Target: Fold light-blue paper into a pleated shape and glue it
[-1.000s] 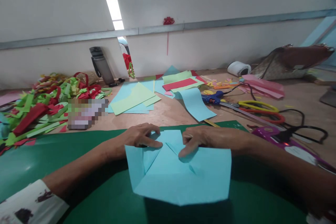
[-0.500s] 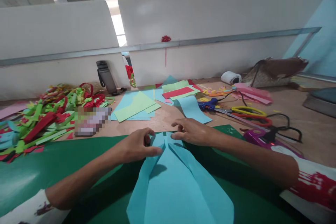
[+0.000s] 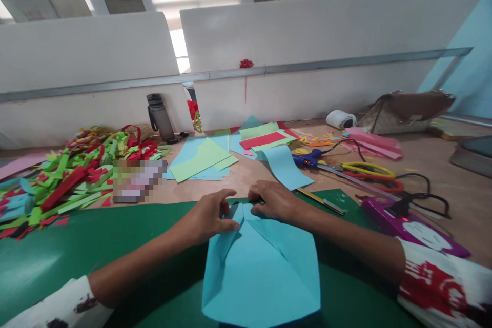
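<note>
A sheet of light-blue paper point(image 3: 265, 271) lies in front of me with both sides folded in towards a narrow far end. My left hand point(image 3: 209, 217) is curled at the far left corner, its thumb on the folded flap and its fingers at the edge. At the far right corner my right hand point(image 3: 271, 202) has its fingers bent and pinched on the paper's edge. The fingertips are partly hidden behind the paper. Beneath everything is a green mat point(image 3: 154, 251).
Paper scraps point(image 3: 77, 174) and a phone point(image 3: 138, 180), partly pixelated, lie left. A bottle point(image 3: 160, 118) stands behind. Coloured sheets point(image 3: 203, 159) lie ahead. To the right are scissors point(image 3: 365, 169), a blue glue gun point(image 3: 307, 158), a yellow cutter point(image 3: 321, 200), a purple power strip point(image 3: 415, 225) and a handbag point(image 3: 403, 113).
The near end of the blue paper has lifted and drawn in, so its whole lower edge shows. My right hand has shifted slightly left and down, uncovering the cutter. The view has tilted up a little.
</note>
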